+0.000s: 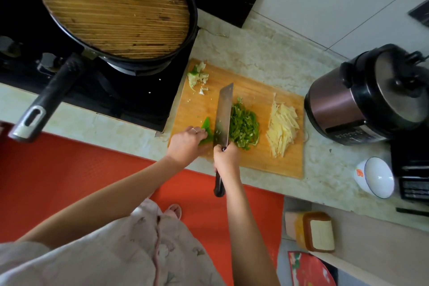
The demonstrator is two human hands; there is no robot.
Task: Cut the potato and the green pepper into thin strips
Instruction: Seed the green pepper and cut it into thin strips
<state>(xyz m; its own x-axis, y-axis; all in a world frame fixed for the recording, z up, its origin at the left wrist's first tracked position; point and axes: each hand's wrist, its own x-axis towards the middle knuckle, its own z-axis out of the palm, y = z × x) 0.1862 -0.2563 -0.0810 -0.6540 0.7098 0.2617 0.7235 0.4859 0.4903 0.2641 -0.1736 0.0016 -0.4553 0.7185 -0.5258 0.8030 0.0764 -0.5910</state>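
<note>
**Stone desk [267,53], pepper nearly done**

Marbled desk carries a bamboo board [267,165]. Right hand [226,158] clenches its fingers round the cleaver [223,118] by its dark handle. Left hand [185,144] curls its fingers onto the glossy green pepper piece [207,131], beside the flat steel blade. Best tuck fingertips, slice narrow. Beyond: limp pepper strips [243,126], then pale stiff potato strips [282,126].

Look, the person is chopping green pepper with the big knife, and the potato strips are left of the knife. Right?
Not quite. In the head view the potato strips lie right of the knife, beyond the cut pepper strips. The rest holds: the right hand grips the knife, cutting the green pepper held by the left hand.
</note>
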